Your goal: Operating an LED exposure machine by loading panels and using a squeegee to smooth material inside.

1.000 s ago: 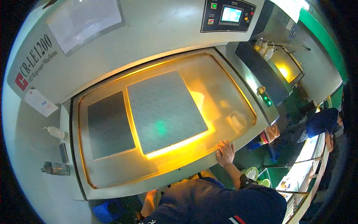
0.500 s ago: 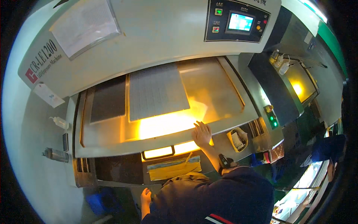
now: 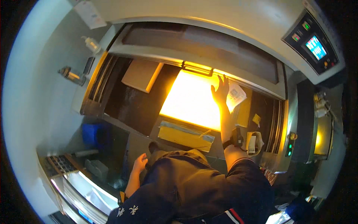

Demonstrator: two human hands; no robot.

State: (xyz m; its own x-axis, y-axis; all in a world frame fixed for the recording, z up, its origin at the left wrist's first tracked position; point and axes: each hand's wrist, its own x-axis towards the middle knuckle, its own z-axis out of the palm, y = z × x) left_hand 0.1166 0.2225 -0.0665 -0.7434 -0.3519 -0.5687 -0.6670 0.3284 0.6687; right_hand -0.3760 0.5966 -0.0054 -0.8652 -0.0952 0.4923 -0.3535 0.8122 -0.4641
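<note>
My right hand (image 3: 220, 89) is open with spread fingers, its fingertips at the front edge of a wide pale metal frame (image 3: 156, 54), just right of a handle (image 3: 197, 69). A dark band strapped round my right wrist (image 3: 237, 138) shows. Below the hand and forearm a light panel (image 3: 192, 99) glows bright yellow-white. Right of the wrist lies a white printed sheet or packet (image 3: 235, 95). My left hand (image 3: 140, 163) hangs low beside my body, apart from the machine. Its fingers bend loosely, and nothing shows in them.
A flat pale board (image 3: 142, 75) lies left of the panel. In front is a yellow and grey strip (image 3: 185, 136); at right stands a small bin (image 3: 254, 143). Left are a dispenser bottle (image 3: 91, 44) and blue container (image 3: 92, 135). A control screen (image 3: 316, 47) is far right.
The metal frame has slid away from me into the machine, baring the glowing panel and pale board. My right hand has moved forward with it. The view has tilted down and turned.
</note>
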